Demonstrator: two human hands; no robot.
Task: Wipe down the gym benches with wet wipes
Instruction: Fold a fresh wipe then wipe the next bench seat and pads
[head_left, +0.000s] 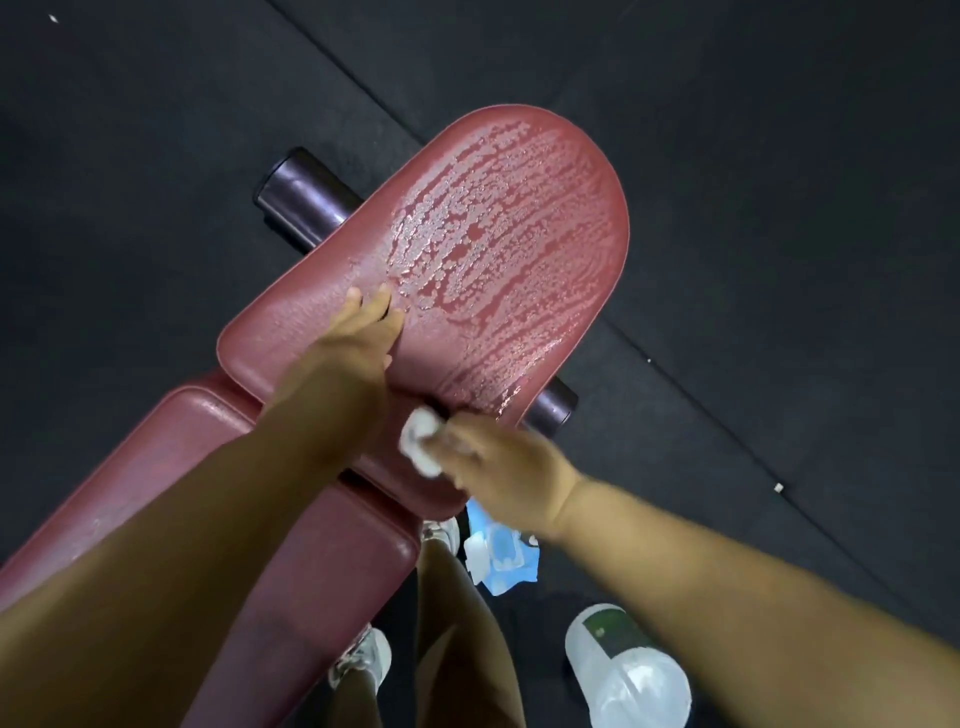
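L hand (358, 332) flat on wet maroon bench pad (509, 234), fingers straight & together; R hand (498, 467) fingers pinching white wipe (418, 441) at pad's near edge

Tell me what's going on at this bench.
A person is wiping a maroon bench pad. The left hand rests flat on the pad, while the right hand grips a crumpled white wipe at its near edge. Most of the pad's far end shows wet streaks. A blue wipes pack and a clear jug sit on the floor.
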